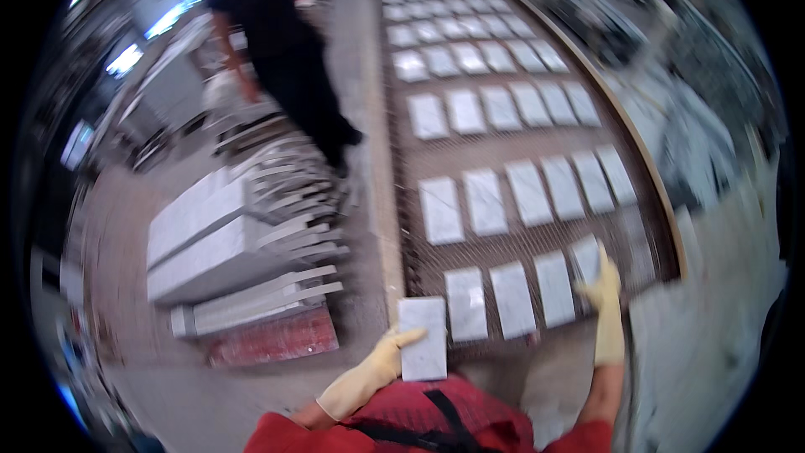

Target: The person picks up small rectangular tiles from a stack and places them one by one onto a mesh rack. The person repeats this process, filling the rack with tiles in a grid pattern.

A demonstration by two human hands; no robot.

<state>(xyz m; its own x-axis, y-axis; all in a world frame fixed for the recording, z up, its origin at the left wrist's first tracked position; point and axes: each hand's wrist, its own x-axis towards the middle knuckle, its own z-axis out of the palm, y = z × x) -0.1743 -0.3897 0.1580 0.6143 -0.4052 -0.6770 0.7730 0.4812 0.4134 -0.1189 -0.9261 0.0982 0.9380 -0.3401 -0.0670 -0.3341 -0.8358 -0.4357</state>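
Seen from above, looking down at two hands in pale yellow rubber gloves. The left hand [379,367] is closed around the left edge of a white marbled tile [423,338], thumb laid across its face, holding it flat just in front of the person's red top. The tile's long axis runs away from the body, toward the mesh belt [495,155], a wide brown wire-mesh surface that fills the middle of the view and recedes upward.

The right hand [605,288] reaches out over the near right corner of the belt. It touches or grips a tile [586,257] at the right end of the nearest row; motion blur hides whether the fingers are closed on it, so I cannot tell how open this hand is.

The nearest row of tiles [511,295] lies on the belt just beyond the held tile, each one lengthwise like it. The held tile sits off the row's left end, at the belt's near edge, so the left hand is the nearer to the open spot there. More rows of similar tiles lie further up the belt.

Left of the belt, stacks of white slabs [220,243] rest on the floor. Beyond them stands another person in dark clothes [285,50]
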